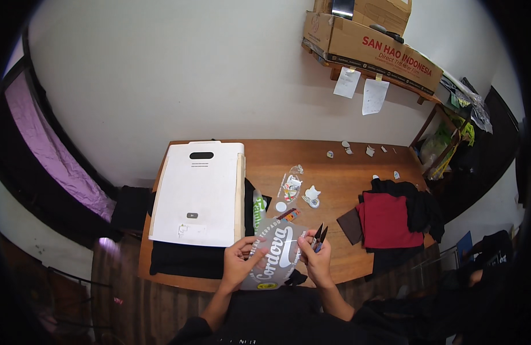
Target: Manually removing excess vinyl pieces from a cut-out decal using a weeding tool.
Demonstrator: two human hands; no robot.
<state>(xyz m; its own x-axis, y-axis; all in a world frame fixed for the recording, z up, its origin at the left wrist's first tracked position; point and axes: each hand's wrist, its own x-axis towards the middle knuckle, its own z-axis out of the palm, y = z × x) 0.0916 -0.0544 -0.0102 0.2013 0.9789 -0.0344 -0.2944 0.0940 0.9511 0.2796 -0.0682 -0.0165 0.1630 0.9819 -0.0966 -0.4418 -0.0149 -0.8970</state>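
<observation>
Thin printed film sheet, likely light, floppy; left hand pinches its edge, right hand grips sheet plus small snips. Best held at margins.

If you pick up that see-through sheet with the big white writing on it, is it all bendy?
Probably bendy. The printed film sheet curves between the left hand and the right hand, so it looks thin and floppy. It likely weighs very little, since fingertips alone hold it up. Its shiny face may be slippery, and the snips could nick it.

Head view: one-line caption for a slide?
Both hands hold a grey printed transfer sheet over a wooden table; right hand also grips small snips.
</observation>
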